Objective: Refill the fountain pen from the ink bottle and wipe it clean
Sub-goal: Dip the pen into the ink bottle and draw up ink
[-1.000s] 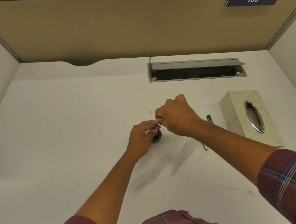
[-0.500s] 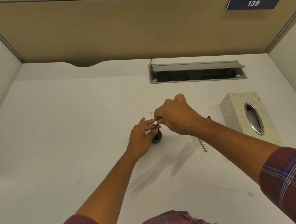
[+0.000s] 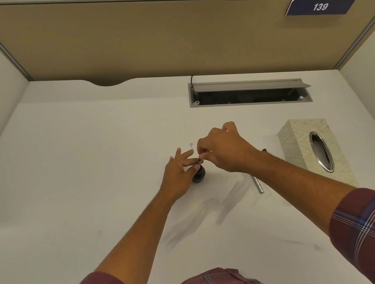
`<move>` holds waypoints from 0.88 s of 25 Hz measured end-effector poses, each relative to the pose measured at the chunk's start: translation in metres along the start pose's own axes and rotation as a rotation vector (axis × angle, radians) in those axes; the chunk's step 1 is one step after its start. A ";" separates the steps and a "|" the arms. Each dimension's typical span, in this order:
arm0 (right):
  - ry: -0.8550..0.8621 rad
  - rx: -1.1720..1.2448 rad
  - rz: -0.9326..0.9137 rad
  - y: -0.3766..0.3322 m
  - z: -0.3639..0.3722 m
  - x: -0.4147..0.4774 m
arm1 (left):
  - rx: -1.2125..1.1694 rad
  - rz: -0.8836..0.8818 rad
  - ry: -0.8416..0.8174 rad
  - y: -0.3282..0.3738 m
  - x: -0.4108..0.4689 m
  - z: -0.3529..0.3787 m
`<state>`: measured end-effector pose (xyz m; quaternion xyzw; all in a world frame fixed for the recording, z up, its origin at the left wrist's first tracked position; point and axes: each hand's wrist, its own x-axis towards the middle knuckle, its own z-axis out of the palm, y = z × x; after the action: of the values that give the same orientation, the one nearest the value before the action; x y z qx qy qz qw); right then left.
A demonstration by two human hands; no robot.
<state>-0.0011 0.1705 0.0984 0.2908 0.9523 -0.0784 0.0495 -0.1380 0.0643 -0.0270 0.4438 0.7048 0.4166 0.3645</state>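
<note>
Fountain pen, pinched in your curled right hand, hangs just over the ink bottle at mid-table. Your left hand, fingers spread straight, rests on the bottle. A nudge from either wrist could tip the small bottle and spill ink, with the tissue box well off to your right.

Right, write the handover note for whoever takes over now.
Left hand: fingers spread, thumb against the ink bottle on the desk.
Right hand: pinches the pen section just over the bottle.
Metal barrel lies beside the right forearm; tissue box further right.
Done: pen taken apart. Filling cannot be judged. Left: reassemble, wipe.
</note>
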 end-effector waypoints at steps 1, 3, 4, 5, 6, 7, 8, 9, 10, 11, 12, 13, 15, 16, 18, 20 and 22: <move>0.003 -0.013 0.004 -0.001 0.000 0.000 | 0.002 -0.006 -0.002 0.000 0.000 0.000; 0.003 -0.034 0.019 -0.002 0.000 0.001 | 0.008 -0.013 0.000 0.002 -0.001 0.001; 0.001 -0.034 0.027 -0.003 0.000 0.001 | 0.011 -0.015 0.003 0.002 -0.002 0.001; -0.001 -0.019 0.033 -0.003 0.000 0.001 | 0.012 -0.018 0.006 0.003 -0.002 0.001; -0.005 0.012 0.037 -0.003 0.000 0.002 | 0.008 -0.024 0.009 0.003 -0.002 0.000; -0.008 0.043 0.033 -0.003 -0.001 0.001 | 0.000 -0.028 0.010 0.003 -0.002 -0.001; -0.010 0.055 0.023 -0.003 -0.001 0.001 | -0.011 -0.031 0.011 0.002 -0.002 -0.002; -0.007 0.042 0.008 -0.003 -0.002 0.001 | -0.016 -0.032 0.012 0.002 -0.002 -0.002; -0.002 0.012 -0.007 -0.003 -0.002 0.001 | -0.014 -0.029 0.013 0.001 -0.002 -0.002; 0.009 -0.020 -0.018 -0.002 -0.002 0.001 | -0.009 -0.025 0.012 0.001 -0.002 -0.001; 0.018 -0.045 -0.018 -0.002 -0.001 0.001 | -0.004 -0.022 0.008 0.001 -0.001 0.000; 0.026 -0.065 -0.008 -0.003 -0.001 0.001 | 0.002 -0.019 0.004 0.001 -0.002 0.000; 0.017 -0.090 0.021 -0.004 0.000 0.003 | 0.012 -0.012 0.002 0.000 -0.001 0.001; 0.006 -0.085 0.032 -0.004 0.000 0.003 | 0.014 -0.014 0.004 0.000 -0.001 0.000; -0.003 -0.021 0.043 -0.003 0.001 0.003 | 0.008 -0.027 0.011 0.002 -0.002 -0.001; -0.007 0.037 0.026 -0.001 0.000 0.002 | -0.006 -0.034 0.014 0.004 -0.002 -0.002; -0.012 0.010 -0.005 0.000 -0.001 0.002 | -0.004 -0.025 0.009 0.004 -0.002 -0.002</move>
<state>-0.0026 0.1719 0.0987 0.2884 0.9522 -0.0851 0.0534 -0.1380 0.0629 -0.0220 0.4324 0.7109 0.4155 0.3675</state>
